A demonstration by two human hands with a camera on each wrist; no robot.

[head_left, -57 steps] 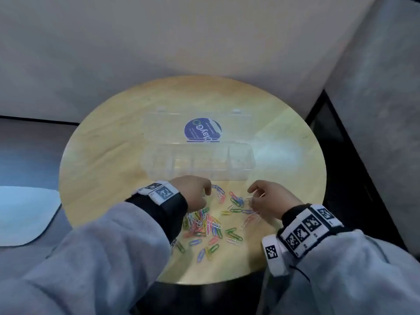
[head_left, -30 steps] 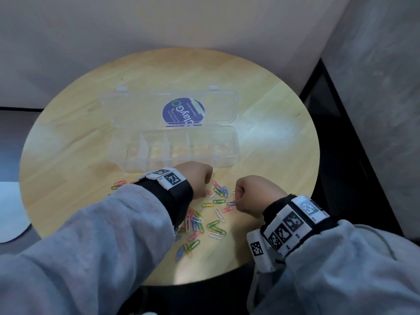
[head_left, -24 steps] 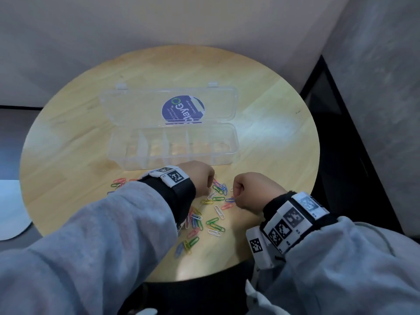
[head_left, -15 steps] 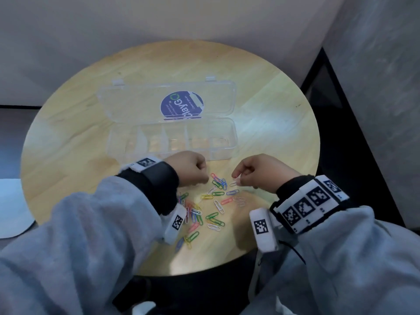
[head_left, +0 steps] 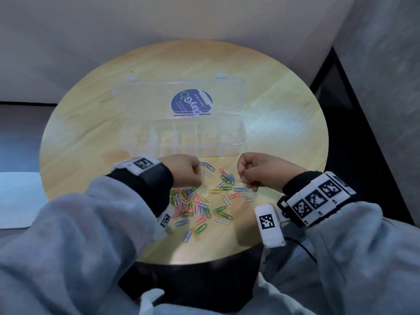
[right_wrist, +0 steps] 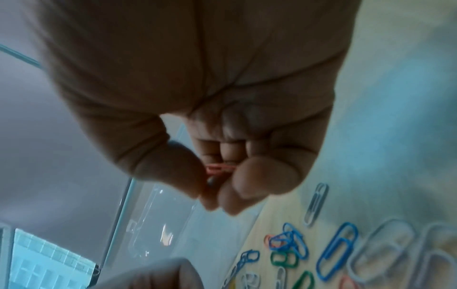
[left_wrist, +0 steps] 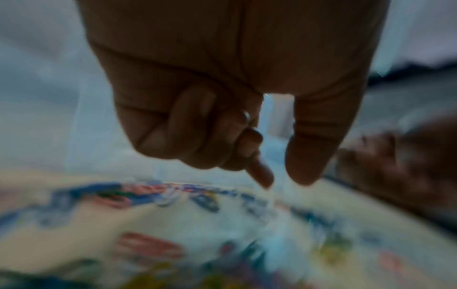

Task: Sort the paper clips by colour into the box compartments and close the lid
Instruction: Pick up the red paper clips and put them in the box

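A clear compartment box (head_left: 241, 142) lies open on the round wooden table (head_left: 91, 133), its lid (head_left: 145, 98) folded back and bearing a blue sticker. Loose paper clips (head_left: 204, 205) in several colours lie scattered in front of the box. My right hand (head_left: 244, 176) hovers just above them, right of centre. In the right wrist view its thumb and fingers (right_wrist: 249, 181) pinch a red paper clip (right_wrist: 217, 168). My left hand (head_left: 200, 176) hangs over the left side of the pile, fingers curled. In the blurred left wrist view, nothing shows between its thumb and forefinger (left_wrist: 279, 181).
The table's near edge (head_left: 204, 262) lies just behind the clips. A grey wall stands behind the table and a dark gap (head_left: 354, 155) runs along its right. Something pale and flat (head_left: 16, 201) lies low on the left. Bare wood surrounds the box.
My right hand has risen from the scattered clips with the red clip pinched. My left hand has turned at the wrist and stays over the pile. The view shifted slightly.
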